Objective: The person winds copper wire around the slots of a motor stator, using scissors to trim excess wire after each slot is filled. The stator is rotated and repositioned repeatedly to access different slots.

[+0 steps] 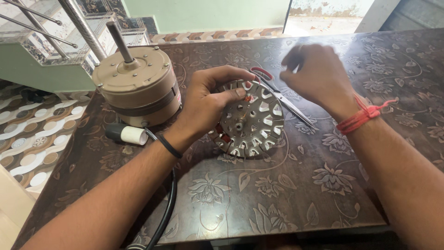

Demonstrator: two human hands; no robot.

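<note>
A dark worktop (286, 194) with a flower pattern carries everything. At its far left corner stands a beige motor (137, 85), shaft upright. Nearer the middle a slotted metal disc (252, 121) rests tilted on the worktop, gripped at its upper left edge by the left hand (208, 99). The right hand (314, 76) hovers just above the red-handled scissors (282, 95), fingers pinched together, blurred; I cannot tell whether they hold anything.

Left grip (208, 99) curled, right (314, 76) pinched
</note>
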